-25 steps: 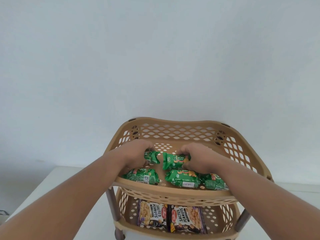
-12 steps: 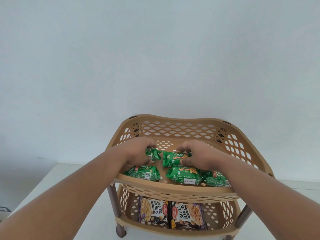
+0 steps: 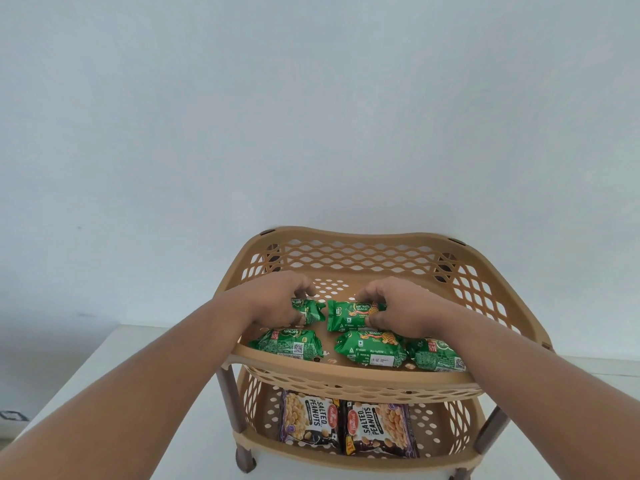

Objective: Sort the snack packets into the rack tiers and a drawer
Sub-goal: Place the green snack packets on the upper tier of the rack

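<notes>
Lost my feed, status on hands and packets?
Left hand grips a green packet, right hand another, top tier. Three green in front. Two peanut packets below. Nothing blocking.

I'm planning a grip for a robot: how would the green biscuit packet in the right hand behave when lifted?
The green biscuit packet looks glossy, so probably a bit slippery. Its crimped, creased ends suggest soft film that bends, though the filled middle likely stays fairly firm. The right hand pinches it with fingers only, so it seems light.
</notes>
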